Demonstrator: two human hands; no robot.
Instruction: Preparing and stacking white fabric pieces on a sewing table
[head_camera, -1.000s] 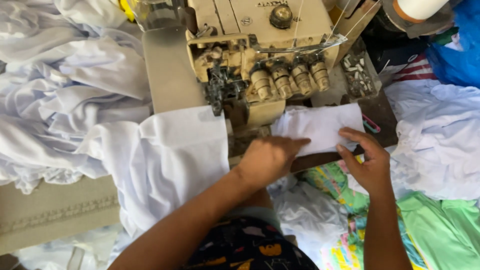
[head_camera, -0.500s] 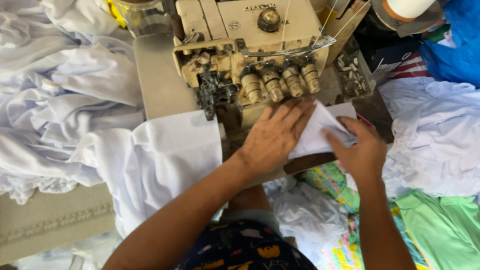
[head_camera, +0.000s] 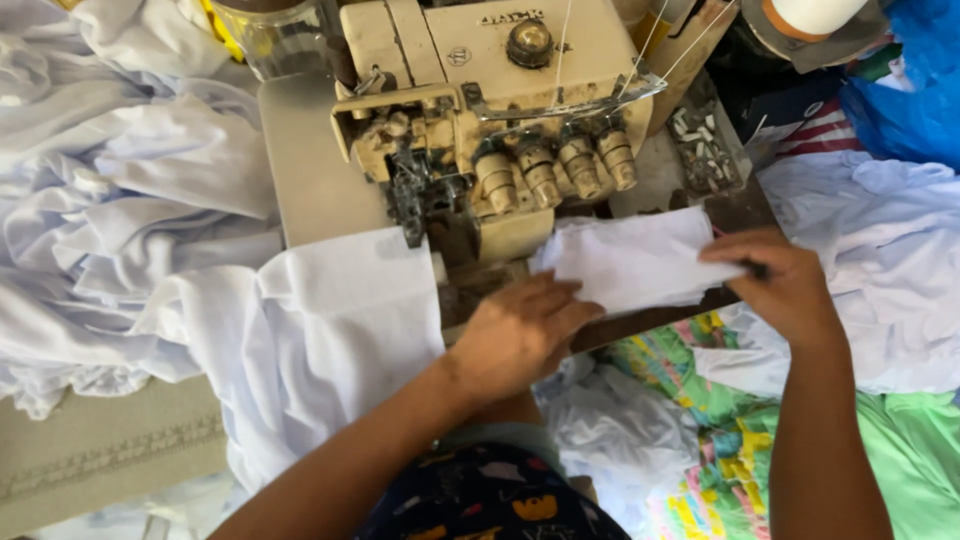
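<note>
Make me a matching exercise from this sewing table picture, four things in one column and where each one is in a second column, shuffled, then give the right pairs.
Things:
1. left hand
2. right hand
3. sewing machine
4. heap of white cloth

Places:
A. at the right end of the small white fabric piece
B. at the far left of the view
C. at the top centre, behind the fabric piece
D. flat at the left end of the fabric piece, in front of the machine

Pairs: 1-D, 2-A, 3-C, 4-B
</note>
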